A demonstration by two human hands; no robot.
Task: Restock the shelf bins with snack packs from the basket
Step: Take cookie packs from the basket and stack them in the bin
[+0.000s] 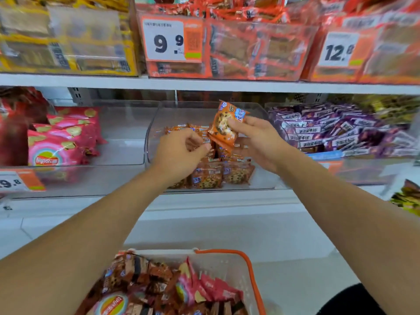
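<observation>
Price tags on the far upper shelf read 9.9 (169, 40) and 12.8 (338, 51). Over the clear middle bin (156, 123), the right hand (254, 142) pinches an upright orange cookie pack (223, 126), while the left hand (181, 153), fingers curled, touches packs inside. Nearer, the orange-rimmed basket (254, 276) holds more snack packs.
</observation>
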